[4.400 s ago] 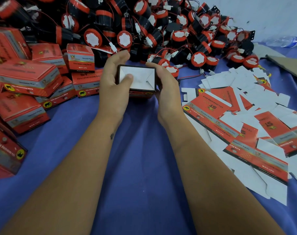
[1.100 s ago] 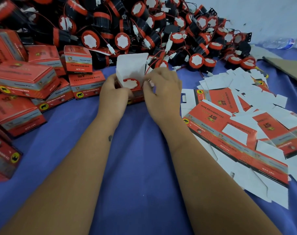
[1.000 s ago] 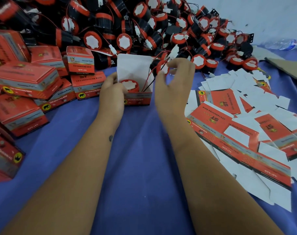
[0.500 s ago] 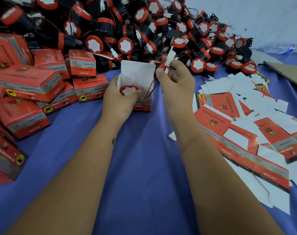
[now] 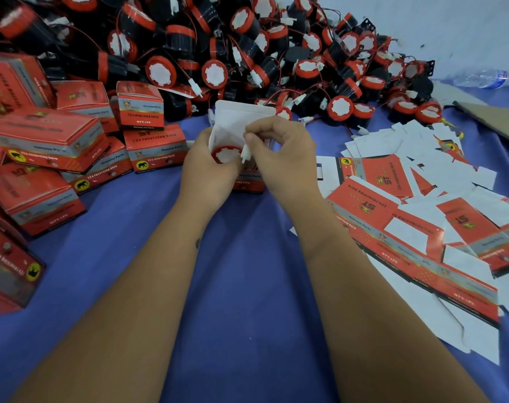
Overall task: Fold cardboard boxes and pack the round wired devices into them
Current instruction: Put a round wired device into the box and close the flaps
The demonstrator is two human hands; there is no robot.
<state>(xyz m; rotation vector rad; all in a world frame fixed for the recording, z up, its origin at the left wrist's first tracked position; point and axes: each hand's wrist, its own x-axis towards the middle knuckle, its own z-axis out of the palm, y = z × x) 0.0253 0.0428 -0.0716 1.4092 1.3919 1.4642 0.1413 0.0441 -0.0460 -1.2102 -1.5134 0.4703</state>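
Observation:
A small red cardboard box (image 5: 248, 181) stands on the blue cloth with its white lid flap (image 5: 235, 123) raised. A round device (image 5: 226, 155), red-rimmed with a white face, sits in the box mouth. My left hand (image 5: 209, 170) grips the box on its left side. My right hand (image 5: 279, 152) pinches the device's white wire connector (image 5: 245, 154) just above the opening, beside the device face. The wire itself is mostly hidden by my fingers.
A big heap of round wired devices (image 5: 247, 53) fills the back. Folded red boxes (image 5: 52, 146) are stacked at the left. Flat unfolded box blanks (image 5: 416, 216) spread over the right. A plastic bottle (image 5: 480, 78) and a brown cardboard sheet (image 5: 497, 123) lie at the far right.
My right hand brought the white connector down from above the heap to the box mouth. Before that the device went into the box.

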